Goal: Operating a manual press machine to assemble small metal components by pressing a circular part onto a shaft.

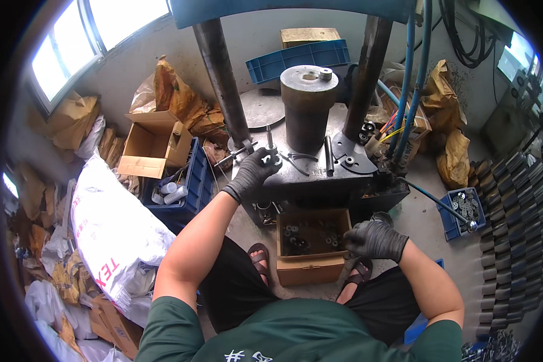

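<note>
My left hand [252, 174], in a grey knit glove, is closed at the front left edge of the press table [338, 175]. Its fingertips pinch a small shiny metal ring-shaped part [274, 160]. Just beyond it stands an upright metal pin [269, 139], and a metal rod [235, 155] lies to the left. My right hand [377, 239], also gloved, hangs curled over the right rim of an open cardboard box [312, 265]. Several small metal parts [295, 239] lie inside the box. Whatever the right fingers hold is hidden.
A thick steel cylinder [309, 114] stands on the table between two press columns [222, 78]. A dark metal bar [329, 155] lies beside it. To the left are a blue crate [193, 196] and a white sack [111, 223]. Stacked metal parts [519, 253] line the right.
</note>
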Motion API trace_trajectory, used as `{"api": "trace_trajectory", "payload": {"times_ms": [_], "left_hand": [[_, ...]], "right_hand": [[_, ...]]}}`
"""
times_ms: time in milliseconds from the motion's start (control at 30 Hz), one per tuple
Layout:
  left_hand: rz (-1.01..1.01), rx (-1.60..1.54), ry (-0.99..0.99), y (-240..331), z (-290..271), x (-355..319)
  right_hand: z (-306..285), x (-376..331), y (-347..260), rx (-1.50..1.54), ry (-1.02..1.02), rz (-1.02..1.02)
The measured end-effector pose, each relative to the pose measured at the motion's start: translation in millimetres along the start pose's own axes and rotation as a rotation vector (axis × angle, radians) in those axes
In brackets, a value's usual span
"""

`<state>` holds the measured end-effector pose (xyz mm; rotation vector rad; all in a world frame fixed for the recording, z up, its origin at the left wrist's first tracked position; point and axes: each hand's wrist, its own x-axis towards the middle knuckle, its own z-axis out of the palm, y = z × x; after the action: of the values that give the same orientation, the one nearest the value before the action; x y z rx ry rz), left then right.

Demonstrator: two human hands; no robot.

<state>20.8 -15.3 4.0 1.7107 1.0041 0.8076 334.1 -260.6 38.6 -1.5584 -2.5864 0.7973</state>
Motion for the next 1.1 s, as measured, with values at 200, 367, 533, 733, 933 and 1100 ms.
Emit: {"api": "trace_trajectory", "payload": {"times_ms": [200,367,533,733,933,1100], "left_hand": [[0.475,-0.36,-0.025,70,23,3],[0.643,-0.338,-0.008,151,32,65],[0.562,-0.027,0.225,197,40,147],[0.548,-0.196,0.168,207,49,185],[0.476,-0.276,0.166,201,53,185],[0.485,-0.265,0.105,202,52,180]], "right_hand": [[-23,-12,4,-0.011,0.013,0.175],[-22,-1,12,0.071,-0.107,0.155],[-14,14,22,0.217,-0.223,0.152],[-9,18,32,0.283,-0.222,0.144],[-5,16,35,0.264,-0.241,0.116],[0,11,26,0.212,-0.247,0.099]]}}
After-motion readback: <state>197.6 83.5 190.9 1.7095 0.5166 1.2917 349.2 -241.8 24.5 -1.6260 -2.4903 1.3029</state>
